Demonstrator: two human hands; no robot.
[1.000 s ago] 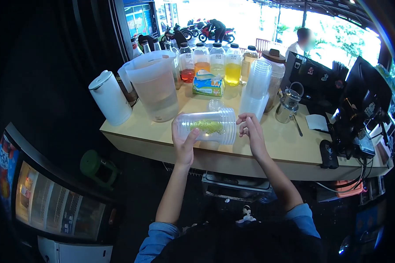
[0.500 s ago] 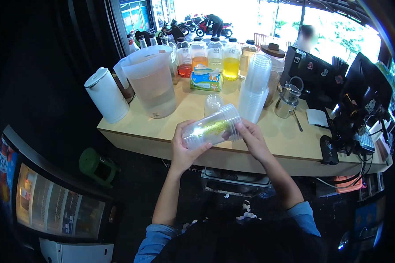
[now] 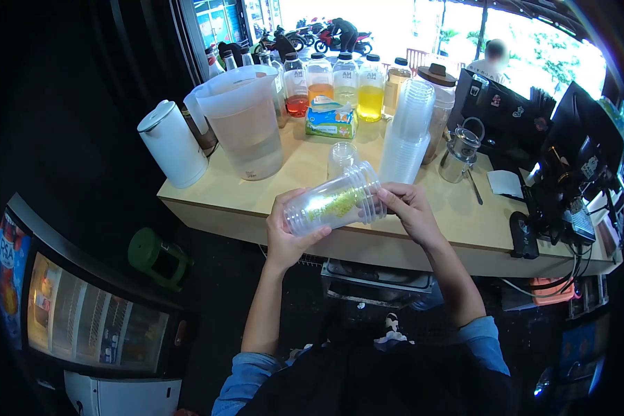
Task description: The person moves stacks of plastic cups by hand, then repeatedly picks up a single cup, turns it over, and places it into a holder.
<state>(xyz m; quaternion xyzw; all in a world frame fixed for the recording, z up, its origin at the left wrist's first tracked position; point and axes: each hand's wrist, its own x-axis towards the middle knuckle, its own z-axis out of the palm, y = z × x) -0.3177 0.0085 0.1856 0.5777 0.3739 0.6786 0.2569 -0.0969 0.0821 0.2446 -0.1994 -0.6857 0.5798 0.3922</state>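
Note:
I hold a short stack of clear plastic cups [image 3: 334, 204] with a yellow-green print, tilted on its side in front of the table edge. My left hand [image 3: 288, 232] wraps around the base end of the stack. At the rim end, my right hand [image 3: 408, 209] pinches the edge of the cups between thumb and fingers. Just behind the stack, a small clear cup [image 3: 342, 157] stands on the table. To its right rises a tall stack of clear cups [image 3: 408, 132].
On the table [image 3: 301, 170] stand a large pitcher of clear liquid [image 3: 246, 128], a white kettle [image 3: 173, 144], a tissue box [image 3: 331, 123], several drink bottles [image 3: 370, 93] and a metal-topped glass pot [image 3: 459, 156]. Monitors [image 3: 503, 114] occupy the right side. A green stool [image 3: 158, 256] is lower left.
The whole view has shifted slightly. At the right end of the held stack, the rims look a little more spread apart. Both hands keep their hold.

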